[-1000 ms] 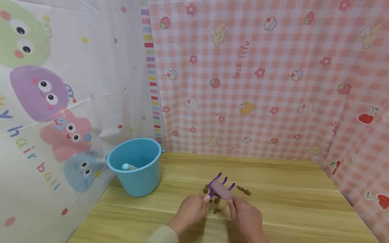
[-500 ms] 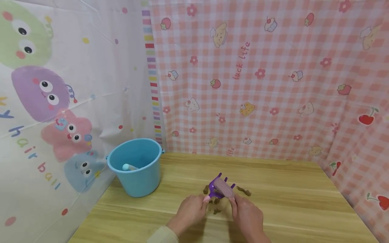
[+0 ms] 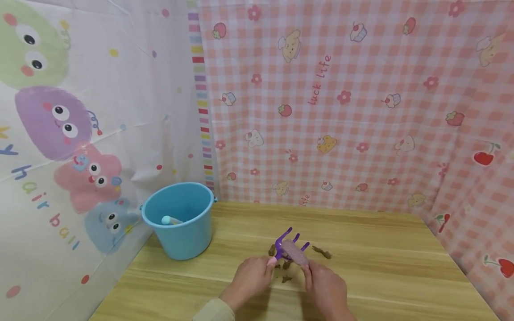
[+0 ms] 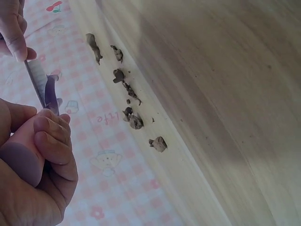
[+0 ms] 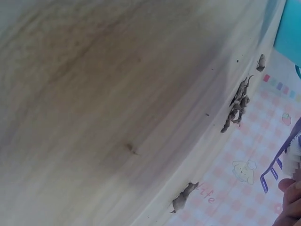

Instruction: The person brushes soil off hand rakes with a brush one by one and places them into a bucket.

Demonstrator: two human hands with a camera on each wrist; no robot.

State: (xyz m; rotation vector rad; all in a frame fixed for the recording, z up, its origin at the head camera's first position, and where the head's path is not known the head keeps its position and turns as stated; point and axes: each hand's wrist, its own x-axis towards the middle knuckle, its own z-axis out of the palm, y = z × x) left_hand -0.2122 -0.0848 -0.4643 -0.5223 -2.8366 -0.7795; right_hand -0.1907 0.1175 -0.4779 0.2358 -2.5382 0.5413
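My left hand (image 3: 252, 277) grips the pink handle of a small purple hand rake (image 3: 278, 250), whose prongs point up and away over the table. My right hand (image 3: 327, 285) pinches the near end of a small flat brush (image 3: 295, 253) with a pinkish-grey, textured face. The brush lies across the rake head, partly hiding it. Pale bristles of the brush (image 4: 37, 75) meet the rake (image 4: 51, 94) in the left wrist view. Both tools are held above the table. At the edge of the right wrist view, fingers (image 5: 289, 200) show beside the rake prongs.
Brown mud-like clumps (image 3: 322, 252) lie scattered on the wooden table (image 3: 385, 263) under and around the tools. A light blue bucket (image 3: 184, 240) stands at the left, with a pale-ended handle (image 3: 166, 220) inside. Patterned cloths (image 3: 341, 160) hang behind and at the sides.
Across the rake head, the brush has slid right, then back left. The rake has tilted a little. The left hand has stayed nearly in place, and the bucket and clumps have not moved.
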